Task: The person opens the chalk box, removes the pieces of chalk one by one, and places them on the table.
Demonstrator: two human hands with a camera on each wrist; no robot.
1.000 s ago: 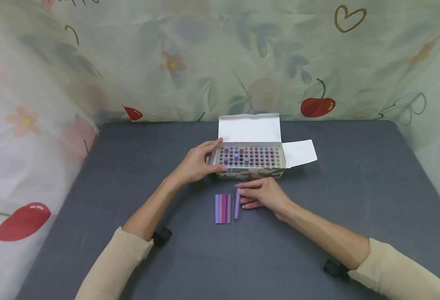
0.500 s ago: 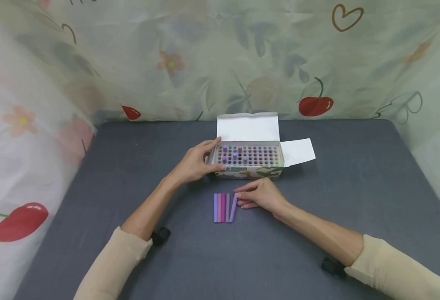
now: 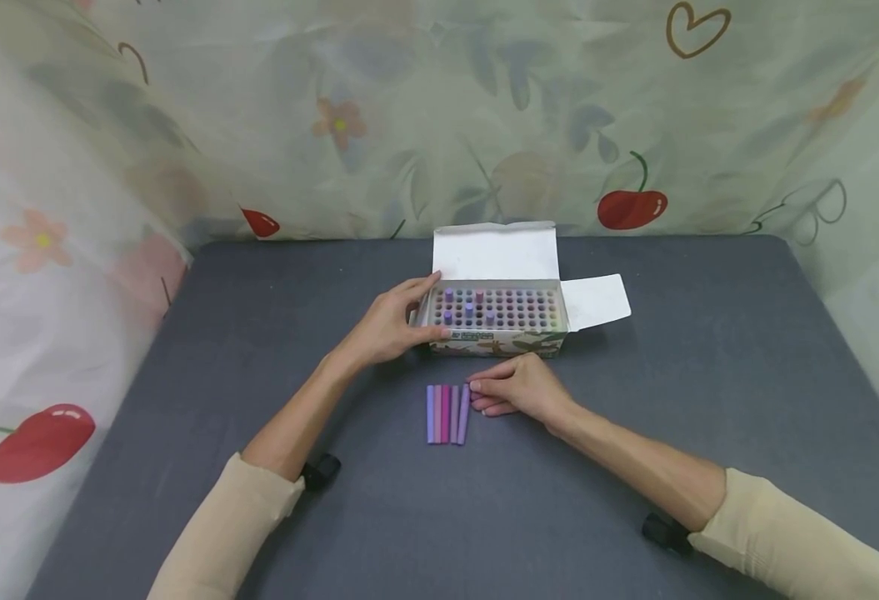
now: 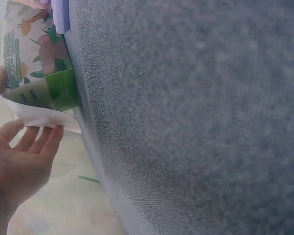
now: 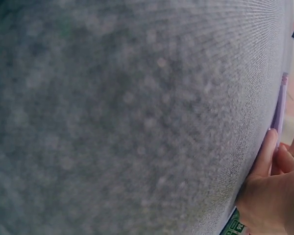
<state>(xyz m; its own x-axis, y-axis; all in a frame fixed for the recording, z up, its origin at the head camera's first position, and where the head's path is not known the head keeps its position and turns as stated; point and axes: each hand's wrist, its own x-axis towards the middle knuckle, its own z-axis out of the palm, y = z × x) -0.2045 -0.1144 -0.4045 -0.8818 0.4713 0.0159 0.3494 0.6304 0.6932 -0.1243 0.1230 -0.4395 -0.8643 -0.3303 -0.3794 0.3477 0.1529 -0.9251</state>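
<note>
An open white box (image 3: 510, 342) with animal prints stands on the table, its top a grid of holes with several purple and pink marker ends poking up. My left hand (image 3: 390, 325) holds the box's left end, thumb at the front and fingers behind; the left wrist view shows that hand (image 4: 24, 166) around the side flap (image 4: 41, 116). Before the box, several pink and purple markers (image 3: 445, 414) lie side by side. At the right end of this row my right hand (image 3: 523, 390) pinches a light purple marker (image 3: 464, 421) near its top, slightly tilted.
The box's lid (image 3: 495, 254) is folded up at the back and a side flap (image 3: 596, 303) sticks out to the right. Dark cloth covers the table (image 3: 671, 375). A patterned curtain (image 3: 409, 125) hangs behind it.
My right hand has moved the light purple marker left, up to the row, closing the gap. The left hand stays at the box.
</note>
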